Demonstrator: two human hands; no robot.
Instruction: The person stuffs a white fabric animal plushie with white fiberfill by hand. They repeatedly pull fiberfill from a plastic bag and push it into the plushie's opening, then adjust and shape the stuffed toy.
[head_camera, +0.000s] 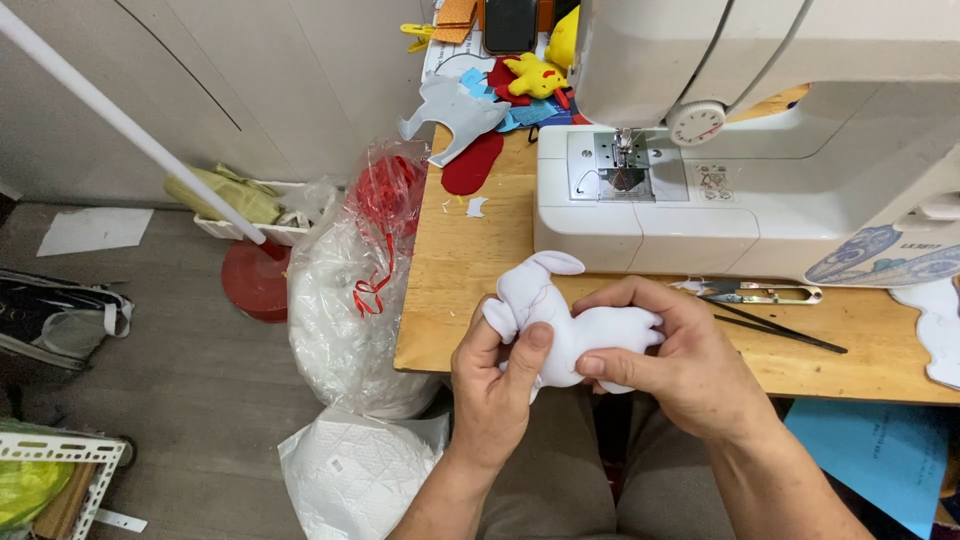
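Squeezing soft white stuffed fabric toy (560, 320), both hands (590, 375), wooden table (470, 260)

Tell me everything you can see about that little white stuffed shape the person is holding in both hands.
The small white stuffed fabric figure looks like soft, plump, plain cloth with no printed features. Two rounded lobes, rather like ears, stick out at its upper end towards the white sewing machine. It is held over the front edge of the wooden table. The left hand grips it from below with the thumb pressed on its middle; the right hand wraps over its right end, hiding that part.
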